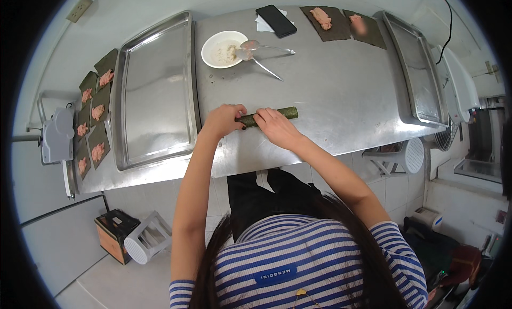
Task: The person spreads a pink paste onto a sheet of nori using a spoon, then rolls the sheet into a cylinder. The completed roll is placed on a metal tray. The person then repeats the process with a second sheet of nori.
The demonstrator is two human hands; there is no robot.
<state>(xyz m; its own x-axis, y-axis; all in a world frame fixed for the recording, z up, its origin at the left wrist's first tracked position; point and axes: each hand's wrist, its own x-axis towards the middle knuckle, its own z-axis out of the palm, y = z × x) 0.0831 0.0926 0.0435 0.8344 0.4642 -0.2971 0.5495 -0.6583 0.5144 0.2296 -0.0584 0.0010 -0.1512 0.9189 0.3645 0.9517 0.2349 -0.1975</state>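
Note:
A dark green seaweed roll [288, 113] lies slantwise on the steel table in front of me. At its left end, the curled fingers and thumb of my left hand [223, 120] close around it. My right hand [278, 128] rests over the middle of the roll, fingertips bent onto its top. The roll's right end sticks out bare beyond my right fingers. Farther off stands a white bowl [210, 52] with pale paste inside, and two metal spoons [266, 68] lean on its rim or lie beside it.
Large steel trays stand left [154, 95] and right [416, 69]. Seaweed sheets topped with pink filling lie at the far left [98, 113] and back right [321, 19]. A black phone [276, 21] sits on white paper at the back. White stools [148, 238] stand below the table.

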